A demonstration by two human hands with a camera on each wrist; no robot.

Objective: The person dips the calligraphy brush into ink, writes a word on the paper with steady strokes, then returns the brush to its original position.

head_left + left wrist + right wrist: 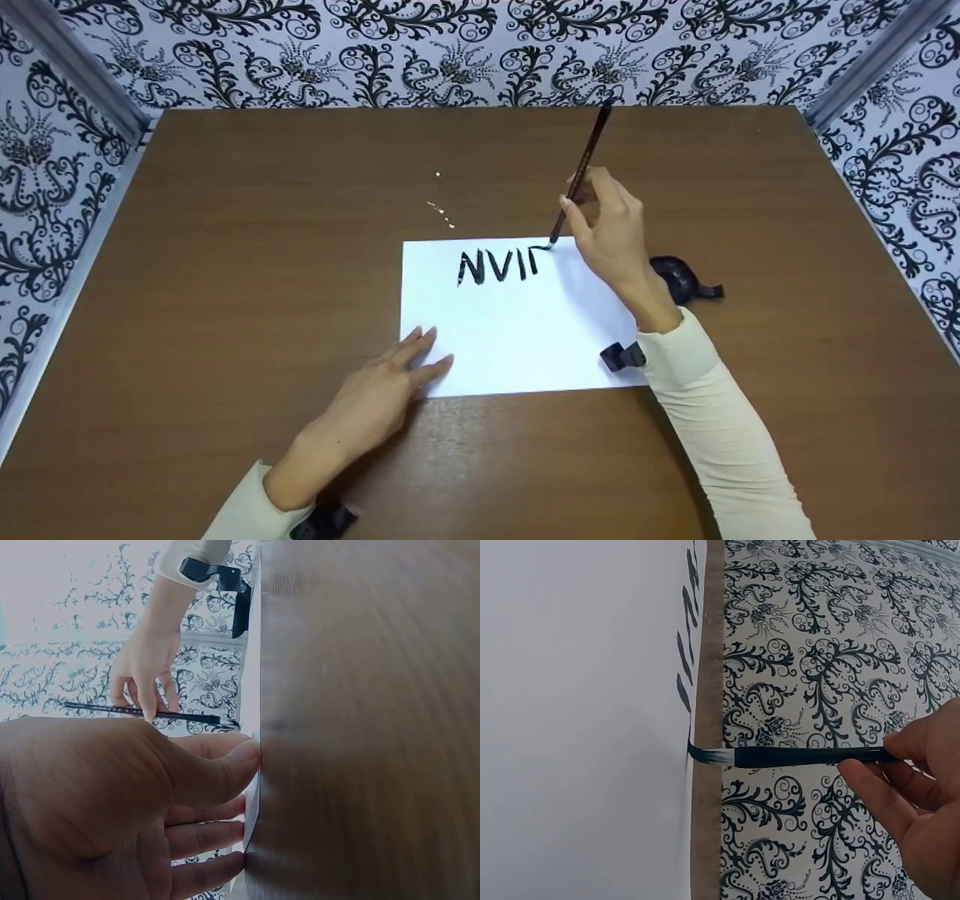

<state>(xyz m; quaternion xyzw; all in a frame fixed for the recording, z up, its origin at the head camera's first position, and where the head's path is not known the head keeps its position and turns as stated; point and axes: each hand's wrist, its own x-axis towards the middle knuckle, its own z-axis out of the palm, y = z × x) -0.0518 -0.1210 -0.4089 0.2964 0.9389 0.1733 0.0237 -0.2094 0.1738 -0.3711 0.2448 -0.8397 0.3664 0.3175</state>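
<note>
My right hand point(611, 232) pinches a dark paintbrush point(585, 165) between thumb and fingers, its handle tilted up and away. In the right wrist view the brush's bristles point(709, 756) are black with paint and bend against the white sheet of paper point(577, 690). Black painted strokes point(499, 266) run along the sheet's top, reading like N, V, I and an upright with a short bar, where the brush tip rests. My left hand point(382, 390) lies on the paper's lower left corner with fingers spread, fingertips touching it; its thumb point(217, 776) presses by the paper's edge.
A dark, rounded container with a short spout-like end point(679, 281) sits right of the paper, partly behind my right wrist. Small pale flecks point(441, 211) lie on the brown table point(225, 300) beyond the sheet. Patterned black-and-white walls point(450, 60) border the table.
</note>
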